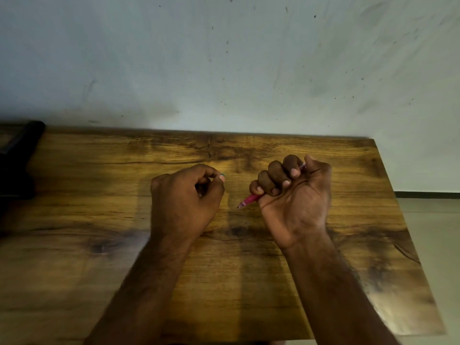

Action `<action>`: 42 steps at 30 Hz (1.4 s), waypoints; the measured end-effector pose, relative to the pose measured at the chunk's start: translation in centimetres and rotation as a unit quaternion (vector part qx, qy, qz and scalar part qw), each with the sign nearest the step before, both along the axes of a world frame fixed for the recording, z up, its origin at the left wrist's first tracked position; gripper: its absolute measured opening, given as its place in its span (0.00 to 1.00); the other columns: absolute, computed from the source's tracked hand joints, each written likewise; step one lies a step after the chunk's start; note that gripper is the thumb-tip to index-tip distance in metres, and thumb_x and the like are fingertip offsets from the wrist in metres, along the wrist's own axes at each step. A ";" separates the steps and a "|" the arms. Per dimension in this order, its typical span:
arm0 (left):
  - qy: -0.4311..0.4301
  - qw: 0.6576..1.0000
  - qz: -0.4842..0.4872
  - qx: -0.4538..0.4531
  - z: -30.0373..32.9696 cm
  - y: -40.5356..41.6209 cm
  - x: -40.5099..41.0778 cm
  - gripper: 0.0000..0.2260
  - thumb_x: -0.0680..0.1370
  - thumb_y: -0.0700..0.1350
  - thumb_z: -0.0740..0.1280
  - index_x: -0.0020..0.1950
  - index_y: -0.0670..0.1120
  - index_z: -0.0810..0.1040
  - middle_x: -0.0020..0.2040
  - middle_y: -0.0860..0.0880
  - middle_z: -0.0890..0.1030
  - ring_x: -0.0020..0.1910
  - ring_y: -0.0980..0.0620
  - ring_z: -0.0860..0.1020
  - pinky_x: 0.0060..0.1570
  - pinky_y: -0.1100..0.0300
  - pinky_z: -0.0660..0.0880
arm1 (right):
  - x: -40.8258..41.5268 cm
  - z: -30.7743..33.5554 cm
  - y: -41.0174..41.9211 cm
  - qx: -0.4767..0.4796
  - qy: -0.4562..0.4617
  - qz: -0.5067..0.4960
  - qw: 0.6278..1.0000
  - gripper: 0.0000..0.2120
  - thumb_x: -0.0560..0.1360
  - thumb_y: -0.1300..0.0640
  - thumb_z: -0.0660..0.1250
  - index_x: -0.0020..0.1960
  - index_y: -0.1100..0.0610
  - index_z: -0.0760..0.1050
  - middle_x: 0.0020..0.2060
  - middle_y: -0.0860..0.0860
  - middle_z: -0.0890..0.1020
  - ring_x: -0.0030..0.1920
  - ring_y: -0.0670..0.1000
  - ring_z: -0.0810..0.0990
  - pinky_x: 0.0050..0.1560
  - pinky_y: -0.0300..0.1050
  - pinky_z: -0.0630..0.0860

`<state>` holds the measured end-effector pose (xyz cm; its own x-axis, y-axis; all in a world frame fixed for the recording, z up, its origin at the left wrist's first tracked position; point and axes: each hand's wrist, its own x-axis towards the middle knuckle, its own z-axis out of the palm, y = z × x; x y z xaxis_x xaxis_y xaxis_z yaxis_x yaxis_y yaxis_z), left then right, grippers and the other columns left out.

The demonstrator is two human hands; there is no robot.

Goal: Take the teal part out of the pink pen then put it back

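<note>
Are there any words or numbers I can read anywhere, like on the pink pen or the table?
None: no words, numbers or signs can be read anywhere.
Pink pen: mostly hidden in the right hand; the part showing has no print.
Teal part: only a sliver shows at the left hand; no writing on it.
Table and wall: only wood grain and dark specks.

Pretty dim overall, warm glow on the table [174,150] toward 12 o'clock, corners go dark, edges bend a bit, everything slightly soft
</note>
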<state>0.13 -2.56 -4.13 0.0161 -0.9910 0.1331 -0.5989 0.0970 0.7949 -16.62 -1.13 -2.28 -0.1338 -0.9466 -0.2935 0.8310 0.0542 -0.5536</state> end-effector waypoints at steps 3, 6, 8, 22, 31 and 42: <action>0.006 1.000 -0.001 -0.001 0.0 0.0 0.1 0.14 0.76 0.61 0.67 0.51 0.55 0.87 0.37 0.60 0.84 0.37 0.61 0.83 0.52 0.38 0.82 | 0.0 0.0 0.0 0.002 -0.001 -0.005 1.000 0.21 0.82 0.43 0.53 0.35 0.53 0.65 0.28 0.48 0.63 0.31 0.48 0.59 0.37 0.48 0.62; 0.004 1.000 0.000 -0.003 -0.1 0.0 0.1 0.13 0.76 0.60 0.68 0.50 0.55 0.87 0.37 0.61 0.84 0.37 0.61 0.83 0.52 0.38 0.82 | -0.1 0.0 0.0 0.001 -0.008 -0.003 1.000 0.22 0.81 0.41 0.53 0.35 0.53 0.66 0.28 0.48 0.63 0.31 0.48 0.59 0.37 0.47 0.63; -0.001 1.000 0.001 -0.004 0.0 0.0 0.1 0.12 0.76 0.60 0.68 0.50 0.56 0.87 0.37 0.61 0.84 0.37 0.62 0.82 0.52 0.38 0.82 | -0.1 0.1 0.0 0.000 -0.002 -0.005 1.000 0.20 0.81 0.44 0.53 0.35 0.52 0.65 0.28 0.48 0.63 0.30 0.48 0.58 0.36 0.47 0.63; -0.004 1.000 0.000 0.001 0.1 0.0 0.0 0.13 0.75 0.61 0.66 0.49 0.56 0.86 0.36 0.62 0.83 0.37 0.62 0.82 0.52 0.37 0.81 | -0.2 0.1 -0.1 -0.001 -0.014 -0.007 1.000 0.22 0.81 0.41 0.53 0.35 0.52 0.66 0.28 0.48 0.63 0.30 0.48 0.59 0.36 0.47 0.63; 0.002 1.000 -0.009 0.003 0.1 -0.5 -0.7 0.14 0.75 0.59 0.67 0.50 0.54 0.87 0.39 0.60 0.85 0.39 0.60 0.84 0.54 0.40 0.82 | -1.2 0.0 -0.5 0.013 -0.014 -0.026 0.999 0.22 0.83 0.42 0.53 0.35 0.52 0.67 0.28 0.47 0.64 0.30 0.48 0.59 0.36 0.47 0.62; 0.005 1.000 -0.002 0.000 0.6 -0.4 -0.6 0.15 0.75 0.61 0.66 0.50 0.54 0.87 0.38 0.59 0.85 0.38 0.59 0.83 0.54 0.40 0.82 | -0.7 0.2 -0.4 0.007 -0.012 -0.025 1.000 0.20 0.83 0.44 0.54 0.35 0.52 0.67 0.27 0.47 0.64 0.30 0.48 0.59 0.37 0.47 0.62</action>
